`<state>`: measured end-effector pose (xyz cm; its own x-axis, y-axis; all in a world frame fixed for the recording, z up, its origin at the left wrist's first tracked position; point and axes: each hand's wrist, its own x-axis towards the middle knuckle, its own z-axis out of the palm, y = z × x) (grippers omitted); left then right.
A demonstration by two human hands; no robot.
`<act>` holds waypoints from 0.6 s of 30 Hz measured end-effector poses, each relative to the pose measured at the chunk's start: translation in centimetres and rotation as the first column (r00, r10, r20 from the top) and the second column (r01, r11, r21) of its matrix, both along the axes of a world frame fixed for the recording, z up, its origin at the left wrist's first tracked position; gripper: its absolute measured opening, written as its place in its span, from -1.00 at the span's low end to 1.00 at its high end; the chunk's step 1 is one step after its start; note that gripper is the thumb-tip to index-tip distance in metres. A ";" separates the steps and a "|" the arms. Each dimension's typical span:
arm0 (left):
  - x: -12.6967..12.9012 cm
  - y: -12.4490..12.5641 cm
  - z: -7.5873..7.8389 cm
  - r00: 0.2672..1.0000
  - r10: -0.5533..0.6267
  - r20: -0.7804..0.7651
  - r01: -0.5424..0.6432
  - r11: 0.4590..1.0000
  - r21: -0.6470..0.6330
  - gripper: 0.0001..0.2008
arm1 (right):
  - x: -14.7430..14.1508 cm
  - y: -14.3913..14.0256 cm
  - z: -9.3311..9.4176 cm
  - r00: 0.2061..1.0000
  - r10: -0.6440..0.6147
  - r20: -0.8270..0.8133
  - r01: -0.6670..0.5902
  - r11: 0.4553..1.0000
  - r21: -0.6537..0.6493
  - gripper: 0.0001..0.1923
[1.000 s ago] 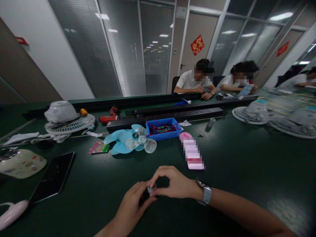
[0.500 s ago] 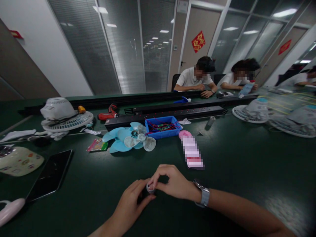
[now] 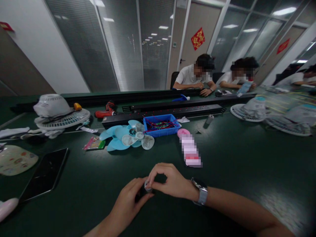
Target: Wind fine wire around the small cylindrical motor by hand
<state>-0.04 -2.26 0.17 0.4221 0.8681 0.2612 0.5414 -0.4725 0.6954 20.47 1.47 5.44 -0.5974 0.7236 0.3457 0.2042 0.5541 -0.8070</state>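
Both hands have stayed together at the near middle of the dark green table [image 3: 247, 158], shifting only slightly with the view since a second ago. The left hand [image 3: 128, 202] comes in from the near edge, fingers curled around a small dark part that it mostly hides. The right hand [image 3: 168, 181], with a wristwatch [image 3: 201, 192] on its wrist, pinches a small round silvery cap [image 3: 147, 186] between thumb and forefinger, right against the left hand's fingertips (the cap is too small and blurred to identify further).

Beyond the hands, toward the far side, a pale blue fan blade [image 3: 120, 138] lies flat with a clear fan blade [image 3: 139, 141] resting on it. Just to its right sits a blue tray [image 3: 160, 125] holding red wires. A pink object [image 3: 189, 149], partly pixelated, lies to the right of the tray, nearer the hands.

On the left, a black tablet [image 3: 43, 174] lies flat near the table edge. Farther back on the left stands a white fan housing [image 3: 55, 112] on its grille, with a red power screwdriver [image 3: 105, 112] to its right. More white fan grilles [image 3: 249, 110] rest at the far right.

Across the table, well apart from the hands, other people sit with their arms on its far edge.
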 end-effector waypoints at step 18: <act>0.0 0.0 -0.1 1.000 0.004 0.018 -0.004 1.000 0.004 -0.79 | 0.2 0.2 0.0 0.998 -0.003 0.064 0.001 0.999 0.032 -0.94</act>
<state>-0.05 -2.27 0.09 0.4140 0.8686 0.2724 0.5303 -0.4733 0.7033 20.67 1.70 5.47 -0.6173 0.7141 0.3301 0.2559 0.5791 -0.7741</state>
